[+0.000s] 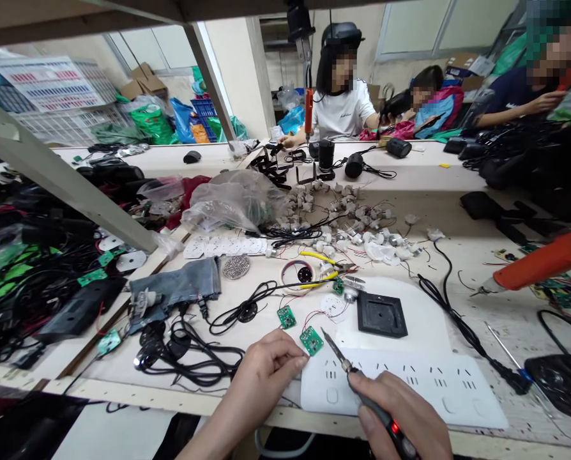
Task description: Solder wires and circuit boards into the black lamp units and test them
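Note:
My right hand (pixel 400 415) grips a soldering iron (pixel 372 404) with a red light on its handle. The iron's tip points up and left, close to the right side of a small green circuit board (pixel 311 341). My left hand (pixel 271 364) is closed in a pinch at that board's lower left edge; what the fingers hold is too small to make out. Thin red wires run from the board to a white round disc (pixel 333 305). Another green board (pixel 286 316) lies just behind. Beneath the iron is a white power strip panel (pixel 405 369) with slots.
A black square tray (pixel 382 314), yellow-handled pliers (pixel 321 281) and a tape roll (pixel 292 273) lie behind. Black cables (pixel 209 367) coil at left. An orange electric screwdriver (pixel 544 259) juts in from the right; another screwdriver (pixel 308 112) hangs overhead. Several people sit across the bench.

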### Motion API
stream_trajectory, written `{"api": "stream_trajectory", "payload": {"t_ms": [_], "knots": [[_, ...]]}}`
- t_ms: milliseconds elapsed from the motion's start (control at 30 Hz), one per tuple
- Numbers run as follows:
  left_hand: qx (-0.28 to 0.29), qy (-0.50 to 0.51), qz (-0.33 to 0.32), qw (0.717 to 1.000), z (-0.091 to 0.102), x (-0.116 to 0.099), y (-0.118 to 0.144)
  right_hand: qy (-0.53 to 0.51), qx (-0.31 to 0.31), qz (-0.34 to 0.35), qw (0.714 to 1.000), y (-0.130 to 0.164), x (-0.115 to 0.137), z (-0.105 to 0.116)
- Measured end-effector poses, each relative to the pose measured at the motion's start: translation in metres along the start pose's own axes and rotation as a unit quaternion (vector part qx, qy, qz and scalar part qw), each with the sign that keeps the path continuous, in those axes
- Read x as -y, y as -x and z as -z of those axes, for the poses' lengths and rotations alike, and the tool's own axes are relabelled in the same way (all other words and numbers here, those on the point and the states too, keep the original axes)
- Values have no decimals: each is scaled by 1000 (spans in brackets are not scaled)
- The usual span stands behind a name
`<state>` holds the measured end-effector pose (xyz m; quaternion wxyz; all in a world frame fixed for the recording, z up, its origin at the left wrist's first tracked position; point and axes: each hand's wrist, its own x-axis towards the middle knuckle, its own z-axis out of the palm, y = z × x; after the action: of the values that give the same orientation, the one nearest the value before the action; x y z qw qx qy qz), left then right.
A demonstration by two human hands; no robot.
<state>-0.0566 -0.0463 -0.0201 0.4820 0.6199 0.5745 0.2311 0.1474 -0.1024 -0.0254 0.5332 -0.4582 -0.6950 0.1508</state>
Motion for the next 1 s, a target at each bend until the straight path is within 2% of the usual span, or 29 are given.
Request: {"api": "stream_trajectory", "payload": {"t_ms": [233,467,733,1000], "knots": [[-17,14,29,999,-3,-2,-2,-23,96,-2,995,-17,-11,-19],[-27,14,20,999,-6,-3,-1,-43,218,27,975,-36,-9,-30],[-45,4,12,999,-7,2,0,-8,261,-42,964,-31,-13,-37],[-59,2,72,996,-13,6,-1,69,249,34,965,-27,-21,-36]]}}
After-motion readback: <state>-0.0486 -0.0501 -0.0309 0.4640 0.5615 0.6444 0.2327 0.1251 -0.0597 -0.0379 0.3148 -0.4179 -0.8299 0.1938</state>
